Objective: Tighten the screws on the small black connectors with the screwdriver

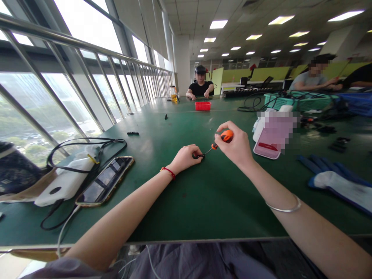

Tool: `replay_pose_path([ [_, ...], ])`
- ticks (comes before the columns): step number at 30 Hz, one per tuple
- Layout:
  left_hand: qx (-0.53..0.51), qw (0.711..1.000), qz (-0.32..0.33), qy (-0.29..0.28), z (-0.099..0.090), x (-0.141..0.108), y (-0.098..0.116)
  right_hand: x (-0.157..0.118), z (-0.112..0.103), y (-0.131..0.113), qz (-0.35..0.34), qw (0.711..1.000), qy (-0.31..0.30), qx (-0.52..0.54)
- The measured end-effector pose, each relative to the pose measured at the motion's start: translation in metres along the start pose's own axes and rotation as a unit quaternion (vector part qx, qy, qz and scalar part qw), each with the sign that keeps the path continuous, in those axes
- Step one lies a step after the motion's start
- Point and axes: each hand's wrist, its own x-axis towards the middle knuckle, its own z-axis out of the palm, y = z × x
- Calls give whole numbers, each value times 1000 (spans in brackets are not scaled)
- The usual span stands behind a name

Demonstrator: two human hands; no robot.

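My right hand [236, 144] is closed round the orange and black handle of a screwdriver [226, 135]. Its thin shaft slants down to the left, and the tip meets a small black part [198, 156] on the green table. The fingers of my left hand [187, 157] pinch that black part and keep it against the tabletop. What kind of part it is I cannot make out, since the fingers cover some of it.
A phone [106, 181], a white power bank [68, 182] and black cables lie left. A pink-backed phone [269, 139] and blue-white gloves [343, 186] are right. Small black pieces [133, 133] and a red tray [202, 106] sit farther off. A person [200, 85] sits across; others sit right.
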Motion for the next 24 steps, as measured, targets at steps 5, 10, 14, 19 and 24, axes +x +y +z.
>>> replay_pose_path([
  [5,0,1000,5,1,0,0,0,-1,0,-2,29,1000,-5,-5],
  [10,4,1000,2,-1,-2,0,2,-1,1,-1,11,1000,-19,8],
  [14,2,1000,-5,-2,-2,0,3,-1,1,0,-2,1000,-13,23],
  [19,-2,1000,-1,-3,-2,0,2,-1,0,-3,14,1000,-26,11],
  [24,0,1000,-3,-2,-2,0,3,-2,1,-3,-7,999,-28,17],
])
